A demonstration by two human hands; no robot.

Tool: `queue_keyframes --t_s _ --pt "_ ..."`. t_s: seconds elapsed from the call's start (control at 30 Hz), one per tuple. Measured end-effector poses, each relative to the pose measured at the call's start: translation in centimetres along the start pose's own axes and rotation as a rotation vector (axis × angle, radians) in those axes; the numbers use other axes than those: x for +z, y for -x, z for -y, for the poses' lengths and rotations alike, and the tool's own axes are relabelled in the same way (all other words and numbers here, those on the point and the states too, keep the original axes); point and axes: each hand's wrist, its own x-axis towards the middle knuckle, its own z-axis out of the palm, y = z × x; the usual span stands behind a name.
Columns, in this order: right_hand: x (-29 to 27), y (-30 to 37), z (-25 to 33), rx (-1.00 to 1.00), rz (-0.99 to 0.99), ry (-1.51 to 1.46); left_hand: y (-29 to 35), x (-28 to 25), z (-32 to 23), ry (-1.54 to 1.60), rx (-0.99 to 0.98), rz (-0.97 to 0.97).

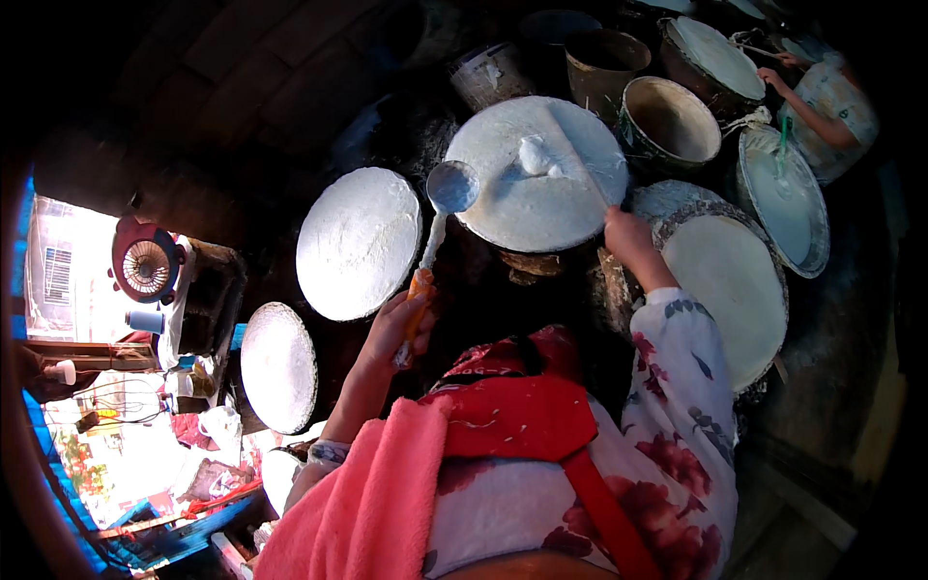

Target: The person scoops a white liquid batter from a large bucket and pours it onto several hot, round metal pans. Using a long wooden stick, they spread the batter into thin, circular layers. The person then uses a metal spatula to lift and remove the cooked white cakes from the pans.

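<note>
My left hand (394, 331) is wrapped round the orange grip of a ladle (452, 187). Its round metal bowl hangs beside the left edge of a wide round pan (493, 218) with a white surface. White residue coats the ladle's shaft. In my closed right hand (635, 244) is the near end of a long thin stick (578, 159), which reaches across the right half of that pan. A white lump (535, 155) sits near the pan's middle, left of the stick. Whether the stick touches the white surface, I cannot tell.
More white-topped round pans stand left (360, 244), lower left (278, 367) and right (725, 290). Behind are an open pot (671, 118) and a bucket (607, 63). A person (829, 111) works at the far right. A fan (147, 266) stands by the bright opening.
</note>
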Motion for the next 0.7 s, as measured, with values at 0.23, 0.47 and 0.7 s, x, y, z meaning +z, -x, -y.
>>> queue_keyframes --t_s 0.23,0.47,0.7 --pt "-1.0 4.1 -0.8 0.080 0.017 -0.109 -1.0 -0.1 -0.1 -0.163 0.016 -0.037" --pt "5.9 10.9 7.2 0.246 -0.034 -0.242 -3.5 -0.2 -0.1 -0.300 0.104 0.010" --pt "4.7 5.1 9.9 0.101 -0.123 -0.296 -4.5 0.1 -0.4 -0.168 0.045 0.006"
